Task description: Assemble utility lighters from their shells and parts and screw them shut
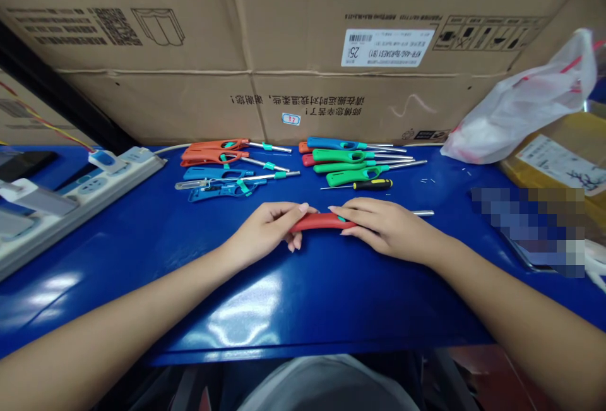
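Note:
A red long-necked lighter point(316, 222) lies level between my two hands, just above the blue table. My left hand point(271, 225) is closed on its handle end. My right hand point(382, 225) is wrapped round the trigger end, where a bit of green shows, and the metal tube sticks out to the right past the fingers. Behind my hands lies a yellow-and-black screwdriver point(374, 184). Beyond it are several assembled lighters point(353, 175) in green, blue and red. To the left rest opened orange and blue lighter halves point(215, 153) with metal tubes and green parts.
A power strip point(89, 187) with plugs runs along the left. Large cardboard boxes point(303, 38) stand upright at the back. On the right are a white plastic bag point(516, 105), a taped package point(558, 146) and a pixelated flat object point(534, 228). Small screws point(428, 180) lie near the screwdriver.

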Tool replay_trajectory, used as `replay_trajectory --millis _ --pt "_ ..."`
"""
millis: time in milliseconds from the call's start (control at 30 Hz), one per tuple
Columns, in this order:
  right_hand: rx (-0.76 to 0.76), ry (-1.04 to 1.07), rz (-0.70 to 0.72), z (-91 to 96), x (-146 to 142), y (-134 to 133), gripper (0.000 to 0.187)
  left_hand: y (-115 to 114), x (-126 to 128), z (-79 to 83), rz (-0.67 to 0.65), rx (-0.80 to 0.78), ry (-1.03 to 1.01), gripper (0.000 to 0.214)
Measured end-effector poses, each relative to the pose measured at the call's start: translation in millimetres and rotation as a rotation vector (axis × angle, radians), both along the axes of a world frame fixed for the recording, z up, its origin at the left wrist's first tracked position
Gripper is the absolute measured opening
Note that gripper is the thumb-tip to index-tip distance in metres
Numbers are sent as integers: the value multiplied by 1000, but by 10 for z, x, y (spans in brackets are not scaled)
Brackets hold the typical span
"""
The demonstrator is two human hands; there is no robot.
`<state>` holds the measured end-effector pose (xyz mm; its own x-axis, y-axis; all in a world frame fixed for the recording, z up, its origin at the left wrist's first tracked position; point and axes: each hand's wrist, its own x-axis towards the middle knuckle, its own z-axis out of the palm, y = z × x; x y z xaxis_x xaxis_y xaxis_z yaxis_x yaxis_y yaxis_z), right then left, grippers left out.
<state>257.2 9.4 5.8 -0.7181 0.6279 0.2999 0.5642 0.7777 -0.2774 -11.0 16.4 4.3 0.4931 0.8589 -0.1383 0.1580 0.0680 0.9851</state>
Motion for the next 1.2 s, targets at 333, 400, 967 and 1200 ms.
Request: replay_trajectory --millis 333,400,967,1200 --pt "29 -26 -54 108 0 -51 37 -38 -49 -7 -13 477 24 28" --pt "66 -90 -106 161 82 -15 48 -1 -61 5 8 413 14 30" --pt "18 -140 -80 142 272 129 22 111 -150 31 -60 101 81 54" --pt "-99 -44 3 46 117 55 22 21 -91 63 -56 114 141 44"
